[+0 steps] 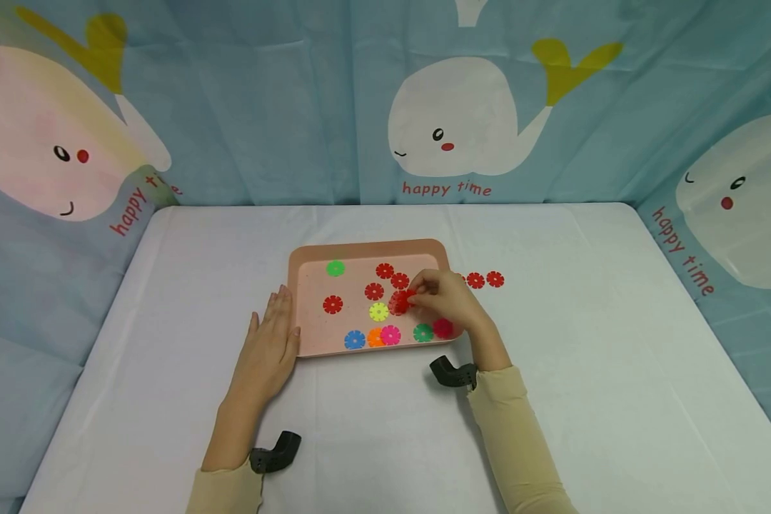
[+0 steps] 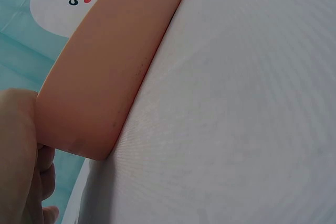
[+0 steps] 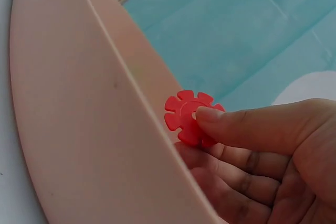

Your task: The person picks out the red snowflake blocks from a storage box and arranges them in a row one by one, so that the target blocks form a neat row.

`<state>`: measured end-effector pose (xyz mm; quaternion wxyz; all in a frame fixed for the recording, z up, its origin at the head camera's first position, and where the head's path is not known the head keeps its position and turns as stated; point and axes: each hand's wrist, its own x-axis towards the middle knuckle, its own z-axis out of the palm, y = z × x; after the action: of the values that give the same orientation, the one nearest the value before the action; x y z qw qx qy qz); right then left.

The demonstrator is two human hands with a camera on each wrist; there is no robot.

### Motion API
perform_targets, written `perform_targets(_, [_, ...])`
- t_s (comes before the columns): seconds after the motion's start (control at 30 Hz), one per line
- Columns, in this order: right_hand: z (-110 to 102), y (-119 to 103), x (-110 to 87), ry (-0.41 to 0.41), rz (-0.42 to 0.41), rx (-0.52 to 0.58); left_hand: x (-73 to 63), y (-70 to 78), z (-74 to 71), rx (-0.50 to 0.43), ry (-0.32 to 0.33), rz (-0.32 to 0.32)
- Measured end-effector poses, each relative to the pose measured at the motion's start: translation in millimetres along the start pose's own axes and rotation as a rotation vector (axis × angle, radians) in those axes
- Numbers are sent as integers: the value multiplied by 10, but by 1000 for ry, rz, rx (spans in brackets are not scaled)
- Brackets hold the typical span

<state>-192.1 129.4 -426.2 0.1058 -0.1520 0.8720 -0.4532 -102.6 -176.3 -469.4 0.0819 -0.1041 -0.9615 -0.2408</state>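
Note:
My right hand [image 1: 448, 296] pinches a red notched plastic disc [image 3: 189, 115] between thumb and fingers, over the right part of a pink tray [image 1: 366, 250]. Straight fingers of my left hand [image 1: 265, 353] lie along the tray's left side, touching it; in the left wrist view that hand [image 2: 18, 150] meets the tray's corner. Inside the tray lie several more red discs [image 1: 333, 305], a light green disc [image 1: 335, 268], a yellow disc [image 1: 378, 312], a blue disc [image 1: 355, 340], an orange disc [image 1: 375, 337], a pink disc [image 1: 390, 335] and a dark green disc [image 1: 423, 333].
Right of the tray, a short row of red discs [image 1: 475, 280] lies on the white tablecloth [image 1: 591, 343], partly hidden by my right hand. A blue curtain [image 1: 283, 107] with whale prints hangs behind the table. Each wrist wears a black camera mount [image 1: 452, 372].

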Motion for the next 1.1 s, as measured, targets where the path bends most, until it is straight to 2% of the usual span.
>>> perform_targets(0.63, [-53,43,-7,-14,-8,99,-1,3,-9,-7,1,0])
perform_targets(0.93, [-78,51,-24,14,2,167,-2,0,-9,-12,-1,-1])
perform_targets(1.1, [-136,75,-40,61,5,229,-4,-4,-2,-10,-3,-1])
